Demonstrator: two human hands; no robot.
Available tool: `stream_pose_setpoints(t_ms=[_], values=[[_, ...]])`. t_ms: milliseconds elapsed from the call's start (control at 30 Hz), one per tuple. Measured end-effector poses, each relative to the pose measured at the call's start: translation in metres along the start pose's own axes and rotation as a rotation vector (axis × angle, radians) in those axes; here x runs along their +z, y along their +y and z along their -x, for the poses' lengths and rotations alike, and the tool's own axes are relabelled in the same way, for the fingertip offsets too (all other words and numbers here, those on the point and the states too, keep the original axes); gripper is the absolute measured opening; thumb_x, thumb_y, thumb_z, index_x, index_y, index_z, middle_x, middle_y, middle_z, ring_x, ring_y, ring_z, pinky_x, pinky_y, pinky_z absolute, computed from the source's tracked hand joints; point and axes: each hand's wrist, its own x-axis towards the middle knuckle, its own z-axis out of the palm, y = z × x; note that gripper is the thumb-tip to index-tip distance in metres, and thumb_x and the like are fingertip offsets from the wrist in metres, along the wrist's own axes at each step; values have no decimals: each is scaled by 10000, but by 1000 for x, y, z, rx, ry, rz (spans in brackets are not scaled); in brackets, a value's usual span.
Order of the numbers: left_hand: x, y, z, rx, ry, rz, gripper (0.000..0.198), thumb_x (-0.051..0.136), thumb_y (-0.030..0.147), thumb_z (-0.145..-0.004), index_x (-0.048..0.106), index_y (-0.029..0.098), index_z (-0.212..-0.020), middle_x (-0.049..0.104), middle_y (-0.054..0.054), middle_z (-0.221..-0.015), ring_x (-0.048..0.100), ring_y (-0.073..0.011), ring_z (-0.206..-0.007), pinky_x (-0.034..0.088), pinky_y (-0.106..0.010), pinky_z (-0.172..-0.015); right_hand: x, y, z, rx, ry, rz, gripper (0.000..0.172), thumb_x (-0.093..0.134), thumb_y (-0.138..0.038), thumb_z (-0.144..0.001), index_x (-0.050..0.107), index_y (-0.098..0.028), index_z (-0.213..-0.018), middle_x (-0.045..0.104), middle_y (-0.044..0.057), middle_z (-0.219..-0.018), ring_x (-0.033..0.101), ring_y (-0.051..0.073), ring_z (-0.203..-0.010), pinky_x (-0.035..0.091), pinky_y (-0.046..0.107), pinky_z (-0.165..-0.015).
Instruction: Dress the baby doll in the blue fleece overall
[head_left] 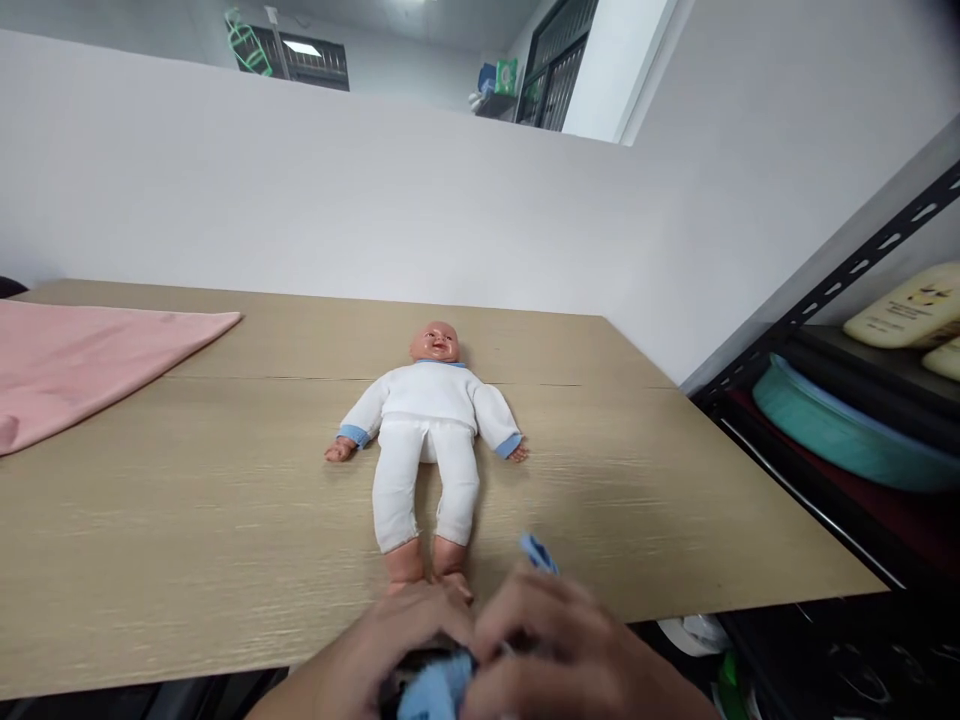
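Note:
On the table lies a baby doll (427,430) on its back, head toward the wall. It wears a white top with blue cuffs and collar, and white trousers; its feet are bare. Just below those feet, at the front edge, my left hand (401,635) curls around a light blue cloth (436,688). My right hand (551,645) meets it from the right, fingers bent and closed. A narrow light blue strip (538,553) pokes out above the right hand, perhaps part of that same cloth. Motion blurs both hands, and the cloth's shape is mostly hidden.
A pink cloth (90,370) is spread on the left of the wooden table (225,530). A white wall (337,200) rises behind. To the right, a black shelf rack holds a teal basin (847,425) and pale yellow bottles (904,305).

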Motion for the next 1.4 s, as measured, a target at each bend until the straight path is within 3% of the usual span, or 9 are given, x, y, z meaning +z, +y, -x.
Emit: stream_pose_setpoints(t_ms=[167, 367, 500, 633, 733, 867, 1033, 1133, 1400], values=[[-25, 9, 16, 105, 311, -136, 148, 662, 472, -1016, 686, 390, -1136, 749, -21, -1087, 696, -242, -1020, 569, -339, -910, -3, 15, -26, 202, 181, -4, 895, 962, -399, -762, 461, -336, -1501, 546, 83, -1535, 543, 281, -1441, 494, 390, -1183], [-47, 3, 25, 44, 528, -72, 217, 516, 485, -1076, 661, 326, -1101, 722, -59, -1070, 702, -254, -966, 599, -351, -810, -2, 26, -25, 293, 187, -106, 116, 770, -289, -964, 689, -271, -1044, 680, 1, -1075, 679, 176, -999, 539, 298, -913], [-60, -4, 21, 144, 570, -134, 155, 547, 478, -1062, 596, 331, -1070, 633, -72, -1417, 536, -333, -1418, 488, -496, -1147, -10, 25, -30, 135, 322, -81, 282, 696, -89, -931, 689, -287, -1132, 645, 34, -1227, 652, 198, -1175, 509, 338, -1043], [-78, 2, 12, 216, 397, -180, 404, 733, 525, -959, 514, 375, -1264, 433, -79, -1664, 377, -369, -1571, 451, -526, -1197, -17, 24, -45, 27, 283, -54, 428, 618, 5, -897, 674, -296, -1197, 640, 34, -1222, 649, 185, -1175, 515, 335, -1042], [-88, 15, 0, 165, 257, -283, 658, 839, 478, -898, 485, 410, -1448, 589, -74, -1492, 519, -333, -1440, 472, -454, -1156, -18, 26, -57, -21, 269, 38, 470, 615, 24, -837, 660, -276, -1196, 626, 31, -1168, 633, 190, -1125, 515, 336, -1007], [-91, 33, -19, 179, 186, -475, 290, 788, 369, -959, 680, 354, -1228, 705, -16, -1152, 634, -236, -1077, 491, -343, -970, -20, 32, -66, 7, 234, 236, 558, 627, 11, -783, 637, -266, -1267, 607, 50, -1166, 575, 248, -1142, 474, 440, -1074], [-88, 41, -30, 314, 232, -720, 118, 613, 260, -1051, 678, 299, -1141, 702, -30, -1047, 587, -240, -964, 445, -347, -870, -21, 37, -65, -49, 210, 453, 517, 643, -12, -809, 638, -269, -1258, 588, 44, -1088, 530, 281, -1151, 261, 590, -1278], [-87, 40, -31, 363, 345, -954, 185, 683, 269, -1025, 649, 285, -1206, 706, -25, -1047, 549, -253, -949, 406, -361, -869, -21, 36, -63, -63, 213, 512, 389, 628, 2, -833, 627, -248, -1131, 601, 35, -1033, 535, 260, -1071, 335, 549, -1220], [-84, 44, -30, 350, 317, -768, 40, 616, 261, -1073, 631, 249, -1038, 644, -13, -1026, 565, -204, -975, 429, -292, -839, -21, 45, -68, 40, 125, 42, 420, 713, -47, -796, 579, -243, -1142, 700, 29, -1226, 651, 202, -1137, 494, 324, -996]])
